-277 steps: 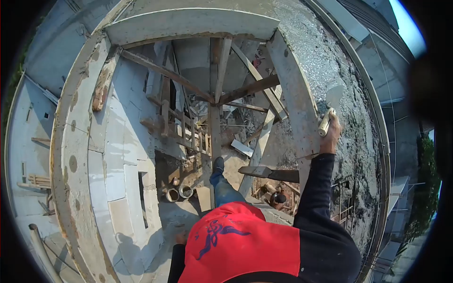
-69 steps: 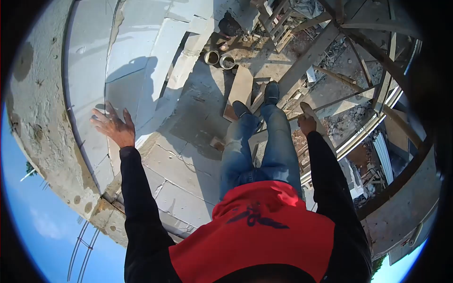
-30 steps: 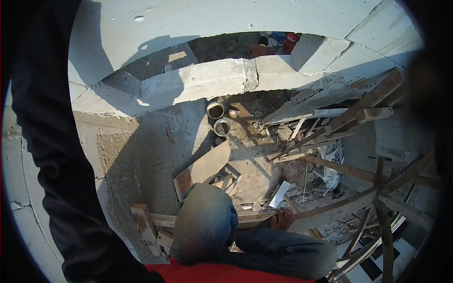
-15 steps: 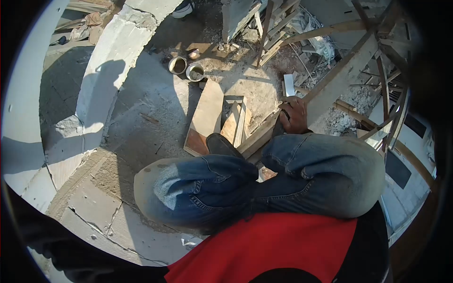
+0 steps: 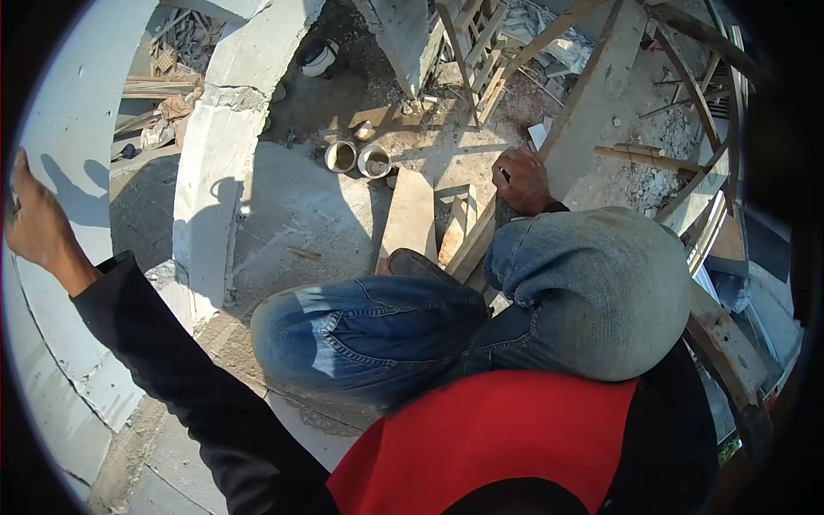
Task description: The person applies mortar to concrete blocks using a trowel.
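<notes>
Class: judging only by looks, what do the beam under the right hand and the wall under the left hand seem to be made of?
Beam: apparently rough wood, grey and mortar-stained, with straight sawn edges; the right hand grips it.
Wall: probably pale masonry blocks, matt, with visible joints; the left hand rests against it.

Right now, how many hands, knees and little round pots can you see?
Hands: 2, the left hand on the pale wall, the right hand on a wooden beam.
Bent knees in jeans: 2.
Round pots on the ground: 2.
Total: 6.
</notes>
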